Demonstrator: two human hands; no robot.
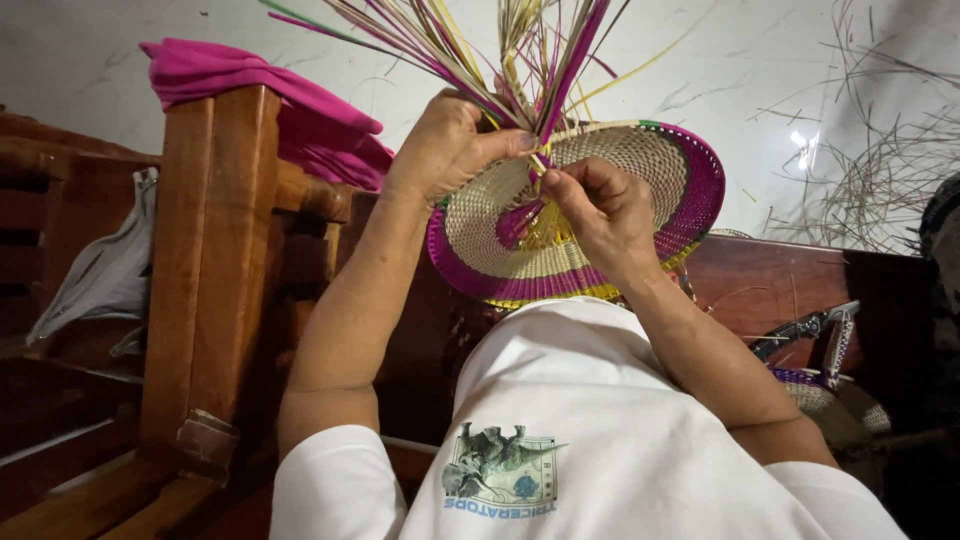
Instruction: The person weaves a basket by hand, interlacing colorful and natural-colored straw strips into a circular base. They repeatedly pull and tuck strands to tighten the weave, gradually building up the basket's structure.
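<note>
Pinched between the fingers of the left hand (445, 150) and right hand (598, 205) are loose straw strands (480, 50), held at the rim of the woven disc (600, 200) before the chest. Slackened tension could let strands slip and the coil loosen.

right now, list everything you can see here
woven disc: one, tan with magenta and yellow bands, centre, held up in both hands
loose strands: many, magenta, yellow and green, fanning up from the disc
cloth: one, magenta, draped on the wooden frame
wooden frame: one, brown, left
grey cloth: one, far left
dry fibres: a pile, pale, right on the floor
scissors: one pair, right, on a small woven piece
white shirt: one, bottom
left hand: grips the strands
right hand: pinches strands at the disc
</note>
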